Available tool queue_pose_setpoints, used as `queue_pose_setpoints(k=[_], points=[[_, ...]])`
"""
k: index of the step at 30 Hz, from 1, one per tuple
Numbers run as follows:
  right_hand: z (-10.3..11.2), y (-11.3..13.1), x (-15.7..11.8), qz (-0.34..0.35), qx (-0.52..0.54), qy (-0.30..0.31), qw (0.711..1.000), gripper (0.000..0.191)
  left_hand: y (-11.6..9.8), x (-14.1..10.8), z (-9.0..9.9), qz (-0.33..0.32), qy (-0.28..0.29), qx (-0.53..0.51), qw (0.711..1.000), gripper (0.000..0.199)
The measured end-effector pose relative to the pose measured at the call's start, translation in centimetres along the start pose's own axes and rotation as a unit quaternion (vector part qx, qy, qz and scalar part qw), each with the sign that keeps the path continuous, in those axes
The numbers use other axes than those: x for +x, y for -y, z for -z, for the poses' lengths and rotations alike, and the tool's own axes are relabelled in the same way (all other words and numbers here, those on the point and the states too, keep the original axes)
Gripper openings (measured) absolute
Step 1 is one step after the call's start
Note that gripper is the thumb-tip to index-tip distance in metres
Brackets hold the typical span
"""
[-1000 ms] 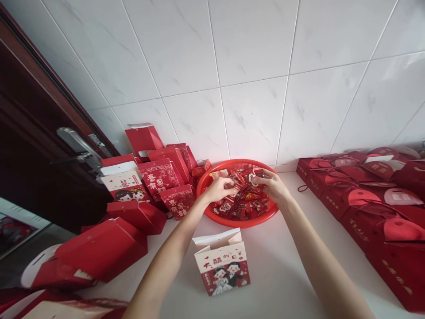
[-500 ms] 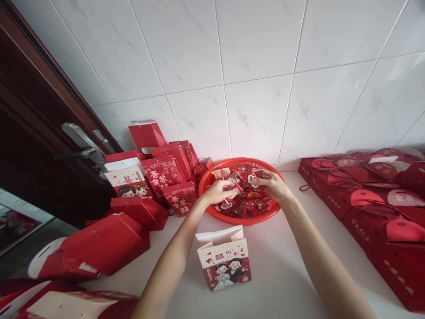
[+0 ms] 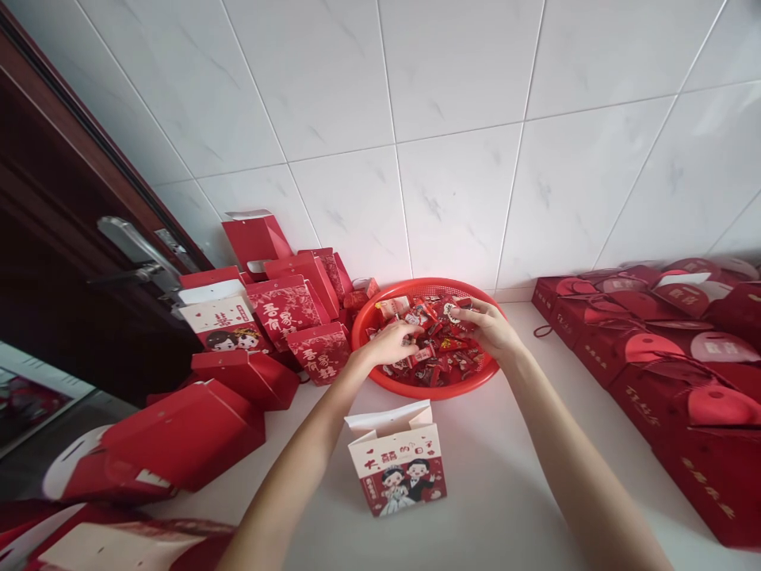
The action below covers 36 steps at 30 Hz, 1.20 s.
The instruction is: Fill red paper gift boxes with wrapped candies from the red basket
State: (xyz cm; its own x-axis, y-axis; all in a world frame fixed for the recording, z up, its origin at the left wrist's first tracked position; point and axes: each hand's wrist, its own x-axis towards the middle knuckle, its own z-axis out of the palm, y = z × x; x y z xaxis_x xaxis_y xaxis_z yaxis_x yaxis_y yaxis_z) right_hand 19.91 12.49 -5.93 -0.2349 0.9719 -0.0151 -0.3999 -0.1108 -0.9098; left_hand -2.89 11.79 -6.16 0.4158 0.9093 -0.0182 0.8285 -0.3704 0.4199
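Observation:
A red plastic basket (image 3: 428, 392) holds many wrapped candies (image 3: 450, 344) in red wrappers. My left hand (image 3: 393, 343) reaches into its left side, fingers curved and apart over the candies; one candy (image 3: 422, 354) lies by the thumb. On the right side, my right hand (image 3: 493, 329) pinches a red wrapped candy (image 3: 453, 315) with a white patch between thumb and fingers. In front of the basket, between my forearms, an open-topped paper gift box (image 3: 395, 468) stands upright, printed with a cartoon couple. Its inside is mostly hidden.
Red and cream gift boxes (image 3: 288, 309) crowd the left side of the white table (image 3: 487, 492). Rows of closed red boxes (image 3: 648, 373) line the right. Behind rises a white tiled wall (image 3: 457, 198); a dark door with a metal handle (image 3: 139, 254) is at left.
My left fingers have parted from a candy, which now lies below them. My right hand keeps its pinch at nearly the same place. The view has shifted slightly.

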Motion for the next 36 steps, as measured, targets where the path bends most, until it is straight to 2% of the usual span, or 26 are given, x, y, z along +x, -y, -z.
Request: queue_pose_setpoints(k=[5, 9, 12, 16, 20, 26, 30, 36], points=[[-0.1, 0.1, 0.0, 0.002, -0.002, -0.024, 1.000, 0.038, -1.2, 1.3, -0.2, -0.103, 0.098, 0.021, 0.990, 0.028], [-0.1, 0.1, 0.0, 0.004, 0.001, -0.028, 1.000, 0.040, -2.8, 3.0, -0.6, -0.140, 0.163, 0.078, 0.973, 0.024], [0.0, 0.0, 0.1, 0.008, 0.003, -0.029, 1.000, 0.039, -4.2, 4.0, -1.2, -0.127, 0.195, 0.105, 0.967, 0.018], [0.1, 0.1, 0.1, 0.014, 0.004, -0.048, 0.999, 0.036, -5.1, 4.7, -2.1, -0.070, 0.234, 0.153, 0.958, 0.029], [0.1, 0.2, 0.1, 0.004, 0.007, -0.059, 0.998, 0.039, -4.3, 4.6, -2.1, -0.058, 0.211, 0.125, 0.968, 0.030], [0.1, 0.3, 0.1, 0.013, 0.013, -0.076, 0.997, 0.036, -2.9, 4.4, -0.8, -0.057, 0.157, 0.091, 0.982, 0.025], [-0.1, 0.5, 0.1, 0.012, 0.045, -0.097, 0.994, 0.035, -3.0, 4.8, -0.6, -0.074, 0.120, 0.088, 0.986, 0.026], [0.5, 0.2, 0.8, 0.043, 0.128, -0.164, 0.977, 0.029, -3.6, 6.0, -1.6, -0.122, 0.108, 0.123, 0.979, 0.017]])
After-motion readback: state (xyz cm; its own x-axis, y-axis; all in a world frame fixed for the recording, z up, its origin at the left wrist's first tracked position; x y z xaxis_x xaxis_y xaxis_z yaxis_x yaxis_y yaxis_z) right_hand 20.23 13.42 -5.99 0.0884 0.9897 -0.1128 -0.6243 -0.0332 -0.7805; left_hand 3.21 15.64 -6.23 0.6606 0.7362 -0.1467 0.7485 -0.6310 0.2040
